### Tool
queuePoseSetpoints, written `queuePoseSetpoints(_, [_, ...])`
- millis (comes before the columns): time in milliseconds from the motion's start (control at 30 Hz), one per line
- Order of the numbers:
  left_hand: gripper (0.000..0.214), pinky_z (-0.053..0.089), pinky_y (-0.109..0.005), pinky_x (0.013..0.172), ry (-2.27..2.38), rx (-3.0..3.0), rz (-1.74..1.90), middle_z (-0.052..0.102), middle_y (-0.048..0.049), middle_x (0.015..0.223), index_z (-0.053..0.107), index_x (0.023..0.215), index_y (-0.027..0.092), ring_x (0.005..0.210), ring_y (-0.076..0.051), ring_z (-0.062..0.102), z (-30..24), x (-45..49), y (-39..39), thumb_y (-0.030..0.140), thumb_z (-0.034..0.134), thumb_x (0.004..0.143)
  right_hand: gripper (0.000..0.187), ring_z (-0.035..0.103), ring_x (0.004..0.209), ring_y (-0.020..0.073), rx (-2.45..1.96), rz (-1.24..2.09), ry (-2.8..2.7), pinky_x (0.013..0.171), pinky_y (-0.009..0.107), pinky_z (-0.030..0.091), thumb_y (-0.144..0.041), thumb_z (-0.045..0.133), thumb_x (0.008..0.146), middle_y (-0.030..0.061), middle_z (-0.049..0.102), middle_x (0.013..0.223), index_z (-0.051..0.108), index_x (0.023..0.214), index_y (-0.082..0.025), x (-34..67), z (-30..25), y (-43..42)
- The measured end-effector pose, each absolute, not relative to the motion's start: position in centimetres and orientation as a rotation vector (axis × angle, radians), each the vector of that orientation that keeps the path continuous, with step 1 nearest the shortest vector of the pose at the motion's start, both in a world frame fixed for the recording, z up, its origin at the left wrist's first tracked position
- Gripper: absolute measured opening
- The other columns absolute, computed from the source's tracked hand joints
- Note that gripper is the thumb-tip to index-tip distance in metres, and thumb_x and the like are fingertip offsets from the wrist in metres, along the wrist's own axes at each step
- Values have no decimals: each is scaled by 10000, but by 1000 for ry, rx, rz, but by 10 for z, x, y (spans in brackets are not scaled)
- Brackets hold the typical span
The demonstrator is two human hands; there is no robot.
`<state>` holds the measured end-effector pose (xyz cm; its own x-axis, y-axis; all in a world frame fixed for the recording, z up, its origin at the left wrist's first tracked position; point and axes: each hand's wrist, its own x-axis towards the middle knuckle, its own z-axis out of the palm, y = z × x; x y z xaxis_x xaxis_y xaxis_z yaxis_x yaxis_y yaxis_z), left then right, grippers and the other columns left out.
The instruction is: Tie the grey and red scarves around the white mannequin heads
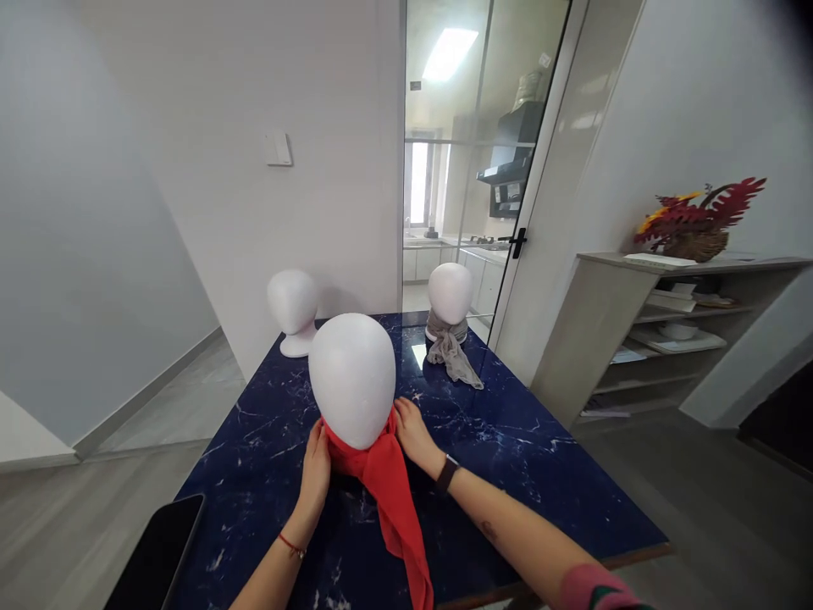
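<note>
Head view: on the dark blue marbled table [521, 440], my left hand [316, 468] and right hand [414, 434] pinch the red cloth scarf [389, 483] at the neck of the nearest white foam mannequin head [352, 377]. I judge I'm mid-tying; tightening evenly comes next.

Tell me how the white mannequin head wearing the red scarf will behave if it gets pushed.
The mannequin head looks like matte white foam, so it is probably light for its size. It is tall, wide above and narrow at the neck, so it may tip easily. The left hand and right hand flank the red scarf, which hangs limp and would likely drag along.
</note>
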<state>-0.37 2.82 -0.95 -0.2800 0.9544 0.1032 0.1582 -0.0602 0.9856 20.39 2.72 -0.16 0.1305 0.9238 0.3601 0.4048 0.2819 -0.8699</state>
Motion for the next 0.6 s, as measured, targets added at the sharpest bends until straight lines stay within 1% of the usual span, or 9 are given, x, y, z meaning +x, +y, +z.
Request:
queuePoseSetpoints(133, [377, 290, -378, 1086, 1463, 1080, 1450, 541, -111, 1295, 601, 1085, 156, 1255, -233, 438, -24, 6, 29, 371, 389, 858, 388, 539, 1075, 227, -1119, 780, -1417, 1020, 431, 367, -471, 419, 884, 117, 609, 1143, 614, 1083, -202, 186, -17, 29])
queuePoseSetpoints(233, [387, 319, -404, 1063, 1428, 980, 1476, 558, -119, 1269, 613, 1077, 140, 1221, -246, 467, -20, 15, 28, 380, 408, 853, 429, 513, 1131, 215, -1021, 969, -1179, 1025, 391, 366, -531, 445, 857, 79, 591, 1202, 609, 1111, -227, 188, -3, 23])
queuePoseSetpoints(300, [404, 340, -426, 1045, 1375, 937, 1463, 572, -114, 1256, 615, 1085, 143, 1205, -254, 481, -11, 28, 28, 413, 438, 843, 455, 527, 1127, 217, -911, 1154, -980, 996, 395, 394, -546, 437, 850, 61, 597, 1208, 598, 1135, -229, 195, 10, 19])
queuePoseSetpoints(333, [410, 347, -433, 1039, 1333, 926, 1449, 581, -109, 1248, 617, 1090, 147, 1197, -256, 489, -4, 37, 28, 426, 456, 836, 451, 545, 1107, 219, -846, 1240, -883, 976, 399, 410, -538, 449, 843, 56, 609, 1195, 598, 1136, -228, 201, 15, 16])
queuePoseSetpoints(400, [414, 357, -438, 1033, 1210, 906, 1403, 599, -96, 1235, 617, 1104, 161, 1182, -253, 507, 8, 61, 28, 438, 481, 829, 413, 583, 1058, 225, -767, 1346, -713, 948, 400, 435, -486, 545, 790, 48, 640, 1150, 613, 1104, -227, 219, 21, 10])
queuePoseSetpoints(500, [412, 334, -421, 1061, 973, 881, 1305, 598, -70, 1252, 611, 1145, 194, 1205, -231, 499, 21, 104, 26, 445, 477, 846, 387, 623, 986, 220, -806, 1310, -507, 920, 370, 463, -363, 704, 646, 30, 676, 1075, 646, 1007, -238, 260, 18, -3])
queuePoseSetpoints(600, [467, 258, -394, 1113, 750, 992, 1184, 492, -53, 1370, 547, 1245, 217, 1294, -210, 405, 20, 150, 22, 474, 432, 873, 404, 640, 948, 204, -858, 1171, -417, 884, 336, 495, -323, 740, 596, 26, 681, 1067, 651, 982, -247, 312, 4, -16])
